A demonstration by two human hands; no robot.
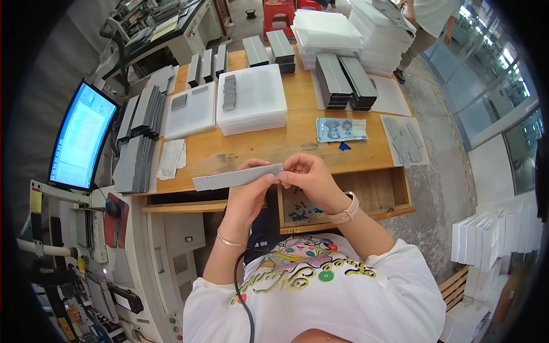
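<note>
My left hand (247, 193) holds a thin stack of flat grey strips (229, 179) above the table's front edge. The strips are slightly fanned out at their left end. At their right end my right hand (309, 178) is closed, thumb and fingers pinching the tip of the stack. How many strips are there cannot be made out. Just beyond my hands lies the wooden table top (251, 150). Under my right forearm a wooden drawer (372, 194) stands pulled out, with small dark blue scraps (303, 215) inside.
Stacked white sheets (260, 108) carry small grey pieces. Grey bars (334, 80) and a blue banknote (327, 130) lie at the right; grey strip piles (134, 166) line the left. A monitor (80, 137) stands far left. Another person (432, 23) is at the far right.
</note>
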